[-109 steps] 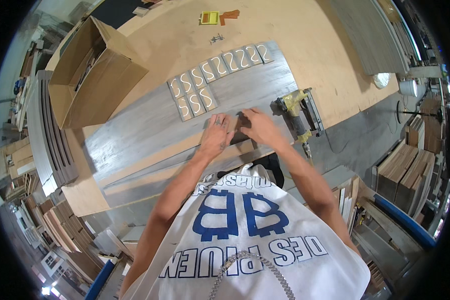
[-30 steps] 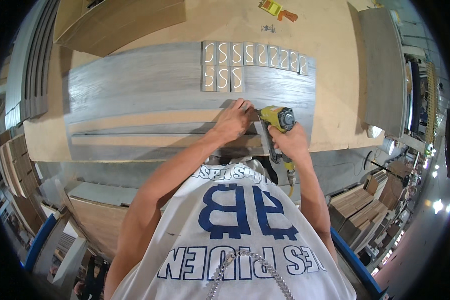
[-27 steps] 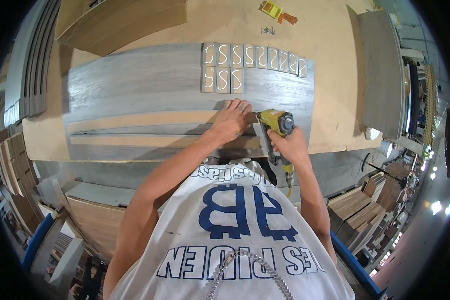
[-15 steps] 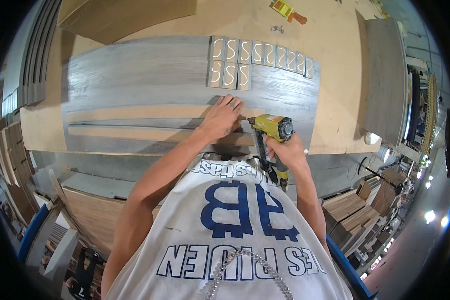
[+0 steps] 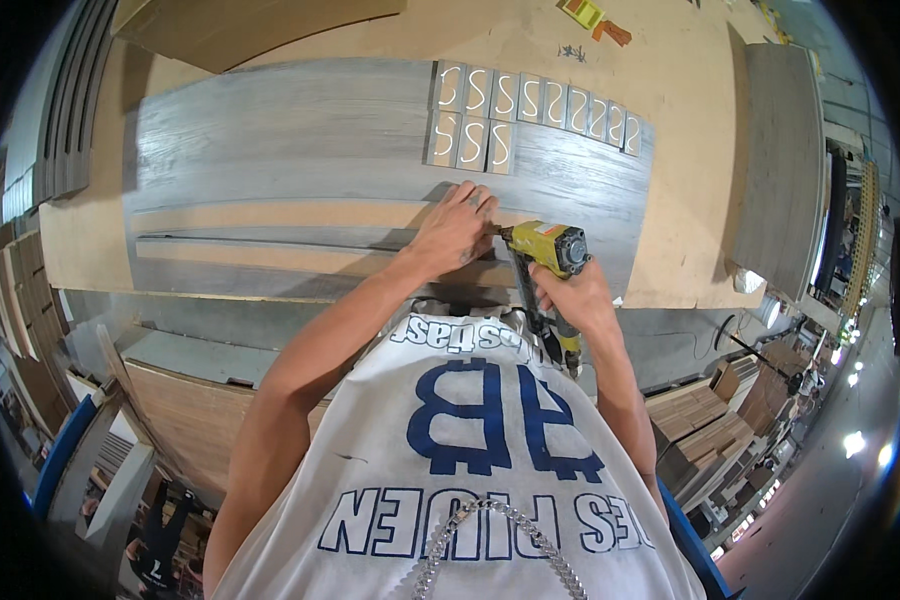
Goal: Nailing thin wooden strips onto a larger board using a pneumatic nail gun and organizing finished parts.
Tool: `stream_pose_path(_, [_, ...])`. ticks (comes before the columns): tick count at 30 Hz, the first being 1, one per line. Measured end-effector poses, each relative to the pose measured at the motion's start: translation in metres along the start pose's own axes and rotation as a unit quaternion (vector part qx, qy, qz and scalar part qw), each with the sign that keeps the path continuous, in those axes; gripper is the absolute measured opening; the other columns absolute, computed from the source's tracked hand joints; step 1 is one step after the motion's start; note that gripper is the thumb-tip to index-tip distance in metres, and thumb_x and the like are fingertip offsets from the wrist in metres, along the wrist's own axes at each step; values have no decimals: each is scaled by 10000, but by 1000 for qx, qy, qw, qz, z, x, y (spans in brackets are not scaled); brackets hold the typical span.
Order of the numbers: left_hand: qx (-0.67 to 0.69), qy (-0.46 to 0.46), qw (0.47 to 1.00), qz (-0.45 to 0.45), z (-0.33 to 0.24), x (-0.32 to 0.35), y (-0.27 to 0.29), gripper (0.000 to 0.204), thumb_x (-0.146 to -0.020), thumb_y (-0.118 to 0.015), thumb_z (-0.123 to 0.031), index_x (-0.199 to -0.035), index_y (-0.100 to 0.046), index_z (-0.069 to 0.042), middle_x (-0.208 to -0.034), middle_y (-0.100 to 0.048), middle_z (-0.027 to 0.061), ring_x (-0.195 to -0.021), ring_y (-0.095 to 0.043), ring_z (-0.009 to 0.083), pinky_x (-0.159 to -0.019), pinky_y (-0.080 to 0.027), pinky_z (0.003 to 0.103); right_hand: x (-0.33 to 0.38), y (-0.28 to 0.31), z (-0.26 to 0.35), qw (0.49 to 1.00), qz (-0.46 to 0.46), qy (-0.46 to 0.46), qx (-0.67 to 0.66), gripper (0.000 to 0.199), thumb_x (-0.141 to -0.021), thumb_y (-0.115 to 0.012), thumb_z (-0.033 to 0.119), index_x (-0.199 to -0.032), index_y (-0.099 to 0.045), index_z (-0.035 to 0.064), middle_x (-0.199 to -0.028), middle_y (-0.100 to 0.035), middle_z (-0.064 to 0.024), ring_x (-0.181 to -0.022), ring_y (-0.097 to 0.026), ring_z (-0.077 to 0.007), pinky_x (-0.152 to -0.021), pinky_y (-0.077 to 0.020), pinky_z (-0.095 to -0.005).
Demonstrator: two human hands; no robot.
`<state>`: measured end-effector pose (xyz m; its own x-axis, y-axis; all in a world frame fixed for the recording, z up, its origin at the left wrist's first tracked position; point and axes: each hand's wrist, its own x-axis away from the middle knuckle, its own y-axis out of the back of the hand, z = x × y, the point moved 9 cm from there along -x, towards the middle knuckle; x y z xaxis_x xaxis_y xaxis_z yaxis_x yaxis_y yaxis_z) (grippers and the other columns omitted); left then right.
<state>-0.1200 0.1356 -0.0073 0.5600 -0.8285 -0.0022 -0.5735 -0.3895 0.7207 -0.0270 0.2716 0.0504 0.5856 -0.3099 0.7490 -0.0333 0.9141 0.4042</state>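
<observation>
A yellow and black nail gun is in my right hand, whose fingers wrap round its handle. Its nose points left, right beside the fingers of my left hand. That hand is closed over long, narrow wood strips, fingers bent and close together, partly hiding what they grip. The strips have grey faces and tan sides and run lengthwise along a wide grey wood-grain panel. Beyond my left hand, several small blocks lie in two rows on the panel, each with a white squiggle of glue on top.
The panel lies on a tan worktable. A cardboard piece is at the far left, stacked grey boards at the left edge, and another grey board at the right. A yellow-green item and loose metal bits lie at the back.
The view has shifted slightly, so the panel and blocks sit a little higher and further right. Both hands keep nearly the same places, the nail gun's nose still beside my left fingers.
</observation>
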Motion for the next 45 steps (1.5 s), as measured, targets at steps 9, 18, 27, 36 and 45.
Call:
stream_pose_path(9, [14,-42,999,-31,-5,1,4,607,-721,-789,-180,-1230,-566,63,-1174,-559,154,-1126,-483,350,-1003,-407,439,3,3,22,998,-19,5,60,344,-829,-729,277,-821,-693,-65,-615,-675,-119,-539,-673,-204,-597,-547,-352])
stream_pose_path(18, [24,-36,997,-69,-4,2,9,567,-718,-784,-173,-1188,-602,88,-1154,-567,161,-1100,-503,351,-986,-427,431,-7,6,22,998,-46,12,49,349,-831,-723,287,-801,-699,-59,-590,-665,-107,-541,-680,-192,-595,-548,-337])
stream_pose_path(27, [30,-44,996,-74,-8,3,10,519,-763,-754,-196,-1172,-602,84,-1112,-569,153,-1088,-507,344,-966,-433,433,-5,8,15,997,-58,5,54,354,-831,-716,300,-811,-697,-53,-607,-669,-124,-536,-672,-202,-601,-547,-349])
stream_pose_path(36, [-8,104,980,-171,-13,46,66,409,-845,-730,-169,-1189,-611,18,-1254,-580,176,-1210,-509,363,-1005,-432,441,-7,38,-7,994,-89,46,47,374,-813,-747,296,-878,-706,-70,-646,-681,-161,-581,-689,-260,-637,-552,-394])
stream_pose_path(45, [108,327,889,-302,43,214,92,207,-976,-642,-200,-892,-636,-11,-718,-611,148,-638,-620,292,-620,-493,352,-5,70,-11,837,-305,198,409,471,-862,-719,229,-1258,-596,5,-1223,-631,-223,-1086,-617,-376,-934,-482,-473])
